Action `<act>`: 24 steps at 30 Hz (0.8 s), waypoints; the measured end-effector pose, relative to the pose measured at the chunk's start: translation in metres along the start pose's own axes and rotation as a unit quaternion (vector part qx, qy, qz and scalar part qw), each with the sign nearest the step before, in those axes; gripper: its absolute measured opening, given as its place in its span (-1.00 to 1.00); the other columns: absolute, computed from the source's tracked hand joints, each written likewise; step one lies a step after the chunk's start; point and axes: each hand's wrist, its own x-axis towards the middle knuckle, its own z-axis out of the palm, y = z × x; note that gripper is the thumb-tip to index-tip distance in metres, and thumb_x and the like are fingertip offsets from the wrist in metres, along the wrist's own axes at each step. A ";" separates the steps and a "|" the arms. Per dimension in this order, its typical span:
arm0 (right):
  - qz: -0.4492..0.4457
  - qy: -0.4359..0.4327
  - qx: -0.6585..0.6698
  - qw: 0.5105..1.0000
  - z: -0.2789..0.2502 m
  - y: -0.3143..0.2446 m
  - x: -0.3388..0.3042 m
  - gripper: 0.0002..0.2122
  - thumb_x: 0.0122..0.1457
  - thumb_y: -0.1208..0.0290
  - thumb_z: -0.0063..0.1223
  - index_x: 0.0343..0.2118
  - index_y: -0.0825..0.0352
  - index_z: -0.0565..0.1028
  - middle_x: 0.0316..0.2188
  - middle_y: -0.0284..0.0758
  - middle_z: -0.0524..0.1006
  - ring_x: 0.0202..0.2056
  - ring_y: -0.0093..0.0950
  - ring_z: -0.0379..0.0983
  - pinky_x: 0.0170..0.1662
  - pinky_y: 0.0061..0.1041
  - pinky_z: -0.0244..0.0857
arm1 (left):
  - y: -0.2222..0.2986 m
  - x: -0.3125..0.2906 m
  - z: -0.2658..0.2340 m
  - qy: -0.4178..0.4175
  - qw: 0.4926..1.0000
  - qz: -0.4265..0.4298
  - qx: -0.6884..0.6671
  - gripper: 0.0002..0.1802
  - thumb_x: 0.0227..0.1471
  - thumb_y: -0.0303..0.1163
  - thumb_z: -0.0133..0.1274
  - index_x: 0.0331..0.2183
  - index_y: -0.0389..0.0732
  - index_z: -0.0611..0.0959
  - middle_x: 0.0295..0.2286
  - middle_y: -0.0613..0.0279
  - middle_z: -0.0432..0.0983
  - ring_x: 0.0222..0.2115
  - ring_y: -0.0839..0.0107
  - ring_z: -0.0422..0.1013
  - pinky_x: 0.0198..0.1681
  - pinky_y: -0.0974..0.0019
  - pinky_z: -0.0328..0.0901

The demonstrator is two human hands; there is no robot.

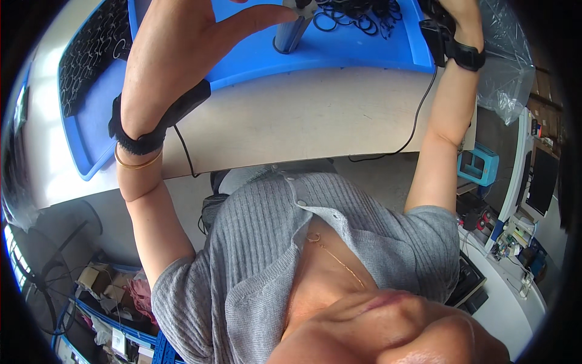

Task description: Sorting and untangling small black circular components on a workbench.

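Observation:
My left hand (176,48) reaches up over a blue tray (254,71), its thumb stretched right. The thumb tip lies against the upper part of a dark grey cylinder (291,36) with a lighter, silvery top. My other left fingers are past the upper edge. Just right of the cylinder, several thin black rings (357,18) lie in a loose heap in the tray. Only the wrist end of my right hand (464,13) shows, at the tray's right edge; its fingers are cut off from view.
Black wristbands with boxes and cables sit on both wrists; one cable (418,121) trails over the pale table (315,121). Another blue tray (88,164) at left holds black rings in rows. Clear plastic sheeting (503,73) hangs at right. Shelves (115,324) stand lower left.

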 end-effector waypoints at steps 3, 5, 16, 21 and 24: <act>0.021 0.010 0.013 1.000 0.000 0.001 -0.003 -0.96 0.18 0.54 0.16 -0.40 0.36 0.55 -0.50 -0.45 0.55 -0.50 -0.67 0.45 -0.43 -0.63 0.33 | -0.004 -0.001 0.001 -0.002 1.000 0.013 0.021 -0.32 -0.16 -0.53 0.43 0.05 -0.23 0.57 -0.04 0.16 0.58 -0.15 0.33 0.54 -0.11 0.29 0.46; 0.001 -0.136 -0.045 0.990 -0.007 0.013 0.004 -0.94 0.15 0.53 0.16 -0.43 0.40 0.54 -0.55 -0.40 0.55 -0.53 -0.62 0.47 -0.44 -0.58 0.34 | -0.005 0.000 0.000 -0.007 1.000 0.020 0.007 -0.33 -0.16 -0.54 0.43 0.05 -0.23 0.57 -0.04 0.16 0.58 -0.15 0.34 0.54 -0.12 0.29 0.46; -0.066 -0.108 -0.162 0.979 0.011 0.009 0.005 -0.80 0.08 0.43 0.28 -0.34 0.48 0.62 -0.49 -0.15 0.63 -0.42 -0.41 0.59 -0.27 -0.42 0.43 | -0.001 -0.001 0.001 -0.015 0.998 -0.002 0.058 -0.36 -0.15 -0.54 0.42 0.02 -0.24 0.59 -0.03 0.17 0.58 -0.17 0.35 0.54 -0.12 0.30 0.46; -0.066 -0.122 -0.182 0.974 0.013 0.035 0.009 -0.82 0.03 0.50 0.31 -0.33 0.48 0.62 -0.52 -0.17 0.61 -0.50 -0.38 0.57 -0.35 -0.39 0.41 | -0.002 0.000 0.001 -0.020 0.998 0.005 0.057 -0.40 -0.15 -0.54 0.42 0.00 -0.24 0.61 -0.04 0.18 0.60 -0.18 0.36 0.54 -0.13 0.31 0.46; 0.076 -0.162 -0.164 0.970 0.017 0.003 0.004 -0.82 0.00 0.53 0.32 -0.34 0.49 0.61 -0.52 -0.16 0.62 -0.50 -0.38 0.57 -0.37 -0.38 0.40 | -0.004 -0.002 -0.001 -0.018 0.998 0.009 0.058 -0.42 -0.14 -0.53 0.42 -0.02 -0.24 0.62 -0.05 0.18 0.61 -0.19 0.36 0.55 -0.14 0.31 0.46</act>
